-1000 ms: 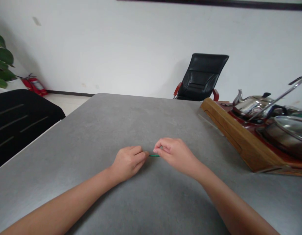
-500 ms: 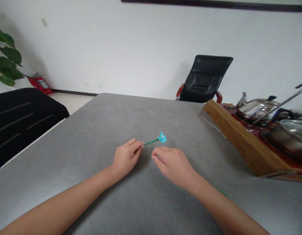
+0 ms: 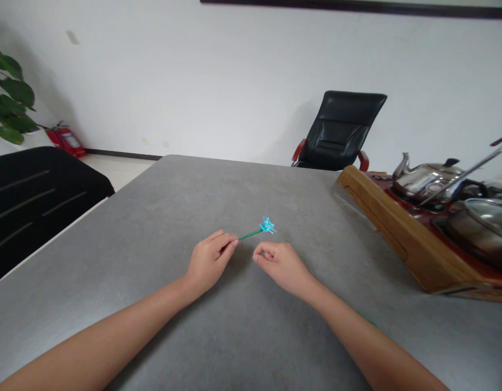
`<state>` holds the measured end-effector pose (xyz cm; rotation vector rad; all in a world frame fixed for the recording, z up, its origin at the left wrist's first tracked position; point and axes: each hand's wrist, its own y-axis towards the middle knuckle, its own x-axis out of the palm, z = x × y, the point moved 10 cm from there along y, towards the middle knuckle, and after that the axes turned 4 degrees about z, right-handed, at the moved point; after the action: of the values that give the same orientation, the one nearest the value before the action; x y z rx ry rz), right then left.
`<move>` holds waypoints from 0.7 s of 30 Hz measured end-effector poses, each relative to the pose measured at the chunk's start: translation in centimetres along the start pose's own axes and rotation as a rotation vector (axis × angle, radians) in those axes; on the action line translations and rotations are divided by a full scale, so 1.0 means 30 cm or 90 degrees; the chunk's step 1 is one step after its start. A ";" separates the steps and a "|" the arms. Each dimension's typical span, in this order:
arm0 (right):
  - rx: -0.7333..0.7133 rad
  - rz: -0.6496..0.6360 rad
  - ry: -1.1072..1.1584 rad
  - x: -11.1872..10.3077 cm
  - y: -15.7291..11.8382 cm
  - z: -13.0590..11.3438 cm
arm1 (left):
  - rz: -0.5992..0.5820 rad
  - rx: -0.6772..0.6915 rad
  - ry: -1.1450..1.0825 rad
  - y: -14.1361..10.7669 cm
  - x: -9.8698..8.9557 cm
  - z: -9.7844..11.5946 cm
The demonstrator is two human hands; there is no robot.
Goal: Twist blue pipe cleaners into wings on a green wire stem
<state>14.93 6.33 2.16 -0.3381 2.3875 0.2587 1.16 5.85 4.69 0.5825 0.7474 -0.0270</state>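
Between thumb and forefinger, my left hand point(image 3: 213, 255) pinches the green stem of a small blue artificial flower point(image 3: 267, 225). The stem slants slightly up to the right, and the bloom, with thin looped petals and pale tips, stands just above the tabletop. My right hand point(image 3: 281, 263) is just below the bloom, apart from it. Its fingers are curled, with the thumb and forefinger brought together, and nothing shows in them. A small green piece point(image 3: 367, 317) peeks out from behind my right forearm, mostly hidden.
The grey table point(image 3: 218, 190) spreads under both arms. To the right stands a wooden tea tray point(image 3: 381, 233) bearing a steel kettle point(image 3: 430, 182) and a glass-lidded pot point(image 3: 484, 228). Black chairs stand at the far side point(image 3: 342, 127) and left point(image 3: 39, 201).
The flower has turned about its stem, showing its petals from another side, and its bloom has shifted slightly left. My right hand's fingers have curled differently, with a gap showing inside them.
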 end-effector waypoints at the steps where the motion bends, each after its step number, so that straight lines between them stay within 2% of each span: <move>1: 0.005 -0.002 0.016 0.004 0.003 0.009 | 0.001 0.001 -0.002 -0.001 0.000 0.000; 7: 0.030 -0.015 0.100 0.028 0.021 0.064 | -0.019 0.014 -0.030 -0.004 0.008 0.019; 13: 0.075 0.005 0.154 0.038 0.031 0.115 | -0.054 0.111 -0.051 -0.019 0.021 0.074; 18: -0.004 -0.023 0.214 0.034 0.039 0.085 | -0.068 0.170 -0.027 -0.032 0.028 0.099; 21: 0.005 -0.026 0.249 0.037 0.046 0.101 | -0.082 0.199 -0.018 -0.037 0.032 0.114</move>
<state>15.57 8.26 -0.68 -0.4698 2.7602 0.1765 3.78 3.34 5.52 0.8283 0.7580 -0.2752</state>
